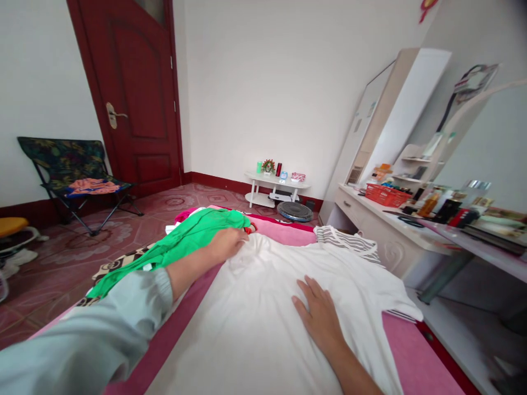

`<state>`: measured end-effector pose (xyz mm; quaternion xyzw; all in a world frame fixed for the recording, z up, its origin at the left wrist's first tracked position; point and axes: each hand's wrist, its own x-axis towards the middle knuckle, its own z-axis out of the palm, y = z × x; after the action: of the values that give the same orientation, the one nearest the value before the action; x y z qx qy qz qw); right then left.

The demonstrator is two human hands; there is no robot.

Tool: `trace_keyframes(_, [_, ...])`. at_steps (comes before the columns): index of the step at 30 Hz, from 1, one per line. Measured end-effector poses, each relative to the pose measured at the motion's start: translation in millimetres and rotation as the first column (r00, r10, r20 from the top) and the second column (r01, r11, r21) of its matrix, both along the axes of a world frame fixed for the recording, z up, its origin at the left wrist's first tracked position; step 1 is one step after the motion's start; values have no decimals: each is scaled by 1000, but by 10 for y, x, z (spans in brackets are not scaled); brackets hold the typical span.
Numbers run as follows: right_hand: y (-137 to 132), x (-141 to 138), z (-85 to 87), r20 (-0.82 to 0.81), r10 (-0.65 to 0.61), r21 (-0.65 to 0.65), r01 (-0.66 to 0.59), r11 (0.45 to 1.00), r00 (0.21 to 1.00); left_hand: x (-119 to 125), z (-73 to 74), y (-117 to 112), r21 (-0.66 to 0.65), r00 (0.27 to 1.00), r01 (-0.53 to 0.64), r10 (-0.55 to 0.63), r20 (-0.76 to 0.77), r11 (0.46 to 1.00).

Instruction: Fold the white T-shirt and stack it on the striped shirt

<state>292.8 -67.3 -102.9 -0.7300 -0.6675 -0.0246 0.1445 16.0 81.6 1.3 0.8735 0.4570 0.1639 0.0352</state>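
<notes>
A white T-shirt lies spread on the pink bed cover, its collar end pointing away from me. The right sleeve shows dark stripes at its hem. My left hand is closed on the shirt's far left part, near the shoulder; the fingertips are partly hidden. On the middle of the shirt my right hand rests palm down, fingers spread, gripping nothing. A green garment lies just left of my left hand, partly under that forearm. Past the shirt's far right side is a striped black-and-white cloth.
To the right stands a dressing table with a red basket and several bottles. A low white table is against the far wall. At left, a folding chair holds orange cloth, near the red door.
</notes>
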Motion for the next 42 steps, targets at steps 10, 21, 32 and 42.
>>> trace_keyframes(10, [42,-22,159,50,22,27,-23,999,999,179,-915,-1025,14,913,313,-305,272,950])
trace_keyframes(21, [1208,-650,644,-148,298,-62,-309,949,943,150,-881,-1014,16,896,337,-326,300,941])
trace_keyframes(32, [1265,-429,837,-819,17,82,87,993,574,-87,-660,-818,-9,993,-87,87,81,996])
trace_keyframes(42, [1823,-449,1259,-929,1,31,74,997,371,-476,113,-38,-9,895,-364,353,272,931])
